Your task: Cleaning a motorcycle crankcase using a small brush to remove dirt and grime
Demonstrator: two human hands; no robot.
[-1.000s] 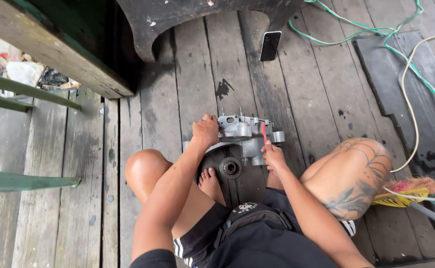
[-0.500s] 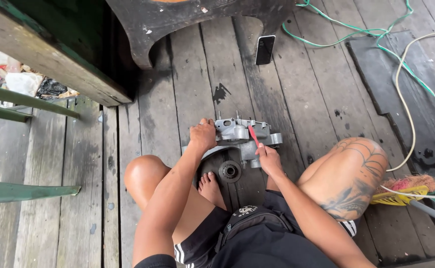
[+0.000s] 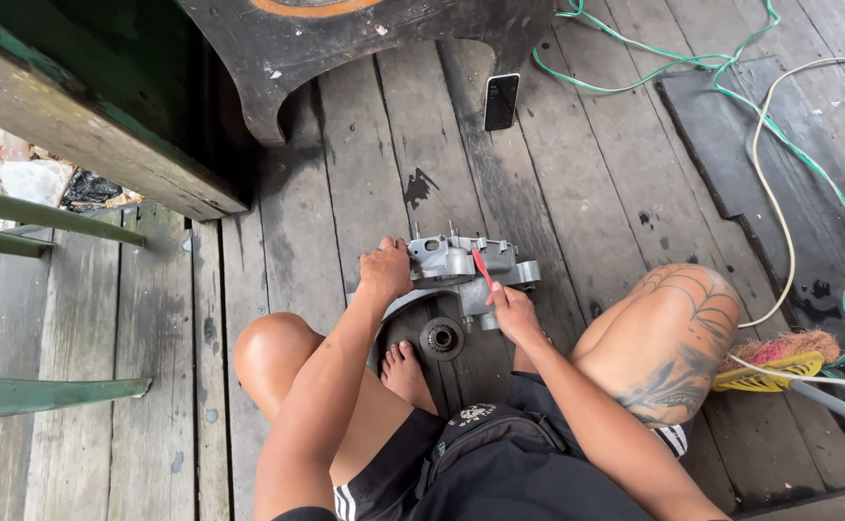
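I sit cross-legged on a wooden plank floor with a grey metal engine casing (image 3: 461,265) standing in front of my feet. My left hand (image 3: 386,272) grips the casing's left side and steadies it. My right hand (image 3: 512,311) is closed on a thin red-handled tool (image 3: 481,266), whose tip rests on the top middle of the casing. A dark round gear (image 3: 441,338) shows on the casing's lower face, close to my bare foot (image 3: 405,371).
A dark phone (image 3: 501,101) lies on the planks beyond the casing, near a black wooden stand (image 3: 364,39). Green and white cables (image 3: 770,125) cross a dark mat on the right. A yellow brush (image 3: 775,362) lies beside my right knee. Green rails (image 3: 36,227) are at left.
The view shifted slightly, with the casing and hands now lower in frame. The red tool tilted a little in my right hand; my left hand kept its grip on the casing.
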